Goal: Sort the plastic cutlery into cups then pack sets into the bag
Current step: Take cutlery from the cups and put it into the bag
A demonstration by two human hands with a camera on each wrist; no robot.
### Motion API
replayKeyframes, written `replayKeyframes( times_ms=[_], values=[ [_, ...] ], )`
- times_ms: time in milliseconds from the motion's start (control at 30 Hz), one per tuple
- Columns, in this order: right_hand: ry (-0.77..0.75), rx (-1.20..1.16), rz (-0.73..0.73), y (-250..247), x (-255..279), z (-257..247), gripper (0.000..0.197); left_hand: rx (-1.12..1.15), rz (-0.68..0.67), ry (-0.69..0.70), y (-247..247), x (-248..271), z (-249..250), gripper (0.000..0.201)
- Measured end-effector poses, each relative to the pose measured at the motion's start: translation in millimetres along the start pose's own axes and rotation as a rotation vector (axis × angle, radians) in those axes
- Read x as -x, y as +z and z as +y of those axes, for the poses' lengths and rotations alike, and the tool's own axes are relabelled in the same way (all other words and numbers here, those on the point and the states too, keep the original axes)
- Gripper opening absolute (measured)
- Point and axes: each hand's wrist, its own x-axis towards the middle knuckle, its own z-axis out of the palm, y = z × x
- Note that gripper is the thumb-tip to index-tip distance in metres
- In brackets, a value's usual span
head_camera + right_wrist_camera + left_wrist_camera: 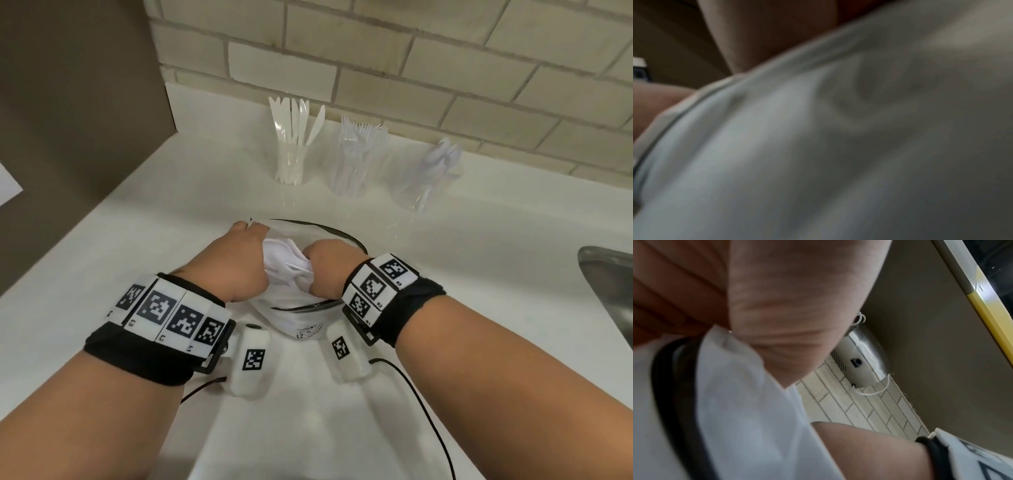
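A white plastic bag (pixel 303 323) with a black-trimmed mouth lies on the white counter (pixel 137 260) in front of me. My left hand (pixel 245 255) grips the bag's left edge, fingers curled. A hand's width to the right, my right hand (pixel 323 265) clutches bunched white bag film. At the back stand three clear cups: knives (pixel 291 154), forks (pixel 356 161), spoons (pixel 431 171). The left wrist view shows my palm over the bag (pixel 740 410). In the right wrist view the blurred bag (pixel 818 146) fills the frame. What lies inside the bag is hidden.
A steel sink (pixel 609 287) opens at the counter's right edge. A brown panel (pixel 78 102) walls off the left side, and a brick wall (pixel 445 68) runs behind the cups. A metal wall fixture (pixel 861 356) shows in the left wrist view.
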Motion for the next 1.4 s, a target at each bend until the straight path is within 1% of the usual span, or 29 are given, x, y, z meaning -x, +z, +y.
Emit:
replayKeyframes(
  times_ms=[167,300,367,467,533,600,667,733,833,967,1033,1100,1133,1200,1300,1333,1400],
  values=[
    [-0.001,-0.051,-0.032,-8,6,3,0.022,0.015,-0.039,0.016,0,2,-4,0.064],
    [0.009,-0.024,-0.001,-1,5,-4,0.022,0.041,-0.048,0.001,1,1,-7,0.068],
    [0.034,-0.022,0.025,-2,7,-2,0.026,0.055,-0.06,0.002,-1,0,-8,0.069],
    [0.021,-0.082,0.035,-2,10,3,0.032,0.088,-0.066,0.01,-2,1,-11,0.071],
    [0.006,-0.112,0.015,-2,11,5,0.029,0.097,-0.074,0.012,0,1,-13,0.072],
    [-0.017,-0.16,0.013,-3,14,7,0.022,0.098,-0.082,0.013,3,1,-15,0.072],
    [-0.058,-0.203,0.047,-7,19,7,0.017,0.088,-0.083,0.015,7,-1,-17,0.073],
    [-0.079,-0.235,0.097,-10,25,8,0.021,0.081,-0.091,-0.005,8,-2,-19,0.079],
    [-0.033,-0.366,0.163,-9,31,11,0.031,0.09,-0.108,-0.003,5,-1,-18,0.084],
    [-0.02,-0.461,0.17,-10,31,12,0.032,0.121,-0.113,0.077,0,2,-14,0.084],
    [-0.003,-0.572,0.173,-14,32,13,0.025,0.105,-0.125,0.09,1,2,-14,0.086],
    [-0.013,-0.718,0.193,-21,34,13,0.011,0.069,-0.133,0.094,3,5,-11,0.086],
    [-0.031,-0.764,0.218,-26,35,13,0.008,0.048,-0.13,0.086,4,6,-10,0.085],
    [-0.088,-0.83,0.281,-37,38,14,0.009,-0.025,-0.112,0.071,6,9,-5,0.079],
    [-0.168,-0.961,0.369,-52,43,12,0.005,-0.156,-0.096,0.091,10,14,4,0.067],
    [-0.175,-1.039,0.414,-57,45,12,0.003,-0.191,-0.098,0.101,13,15,7,0.065],
    [-0.156,-1.282,0.517,-66,46,12,0.007,-0.231,-0.115,0.123,17,18,9,0.061]
  ],
)
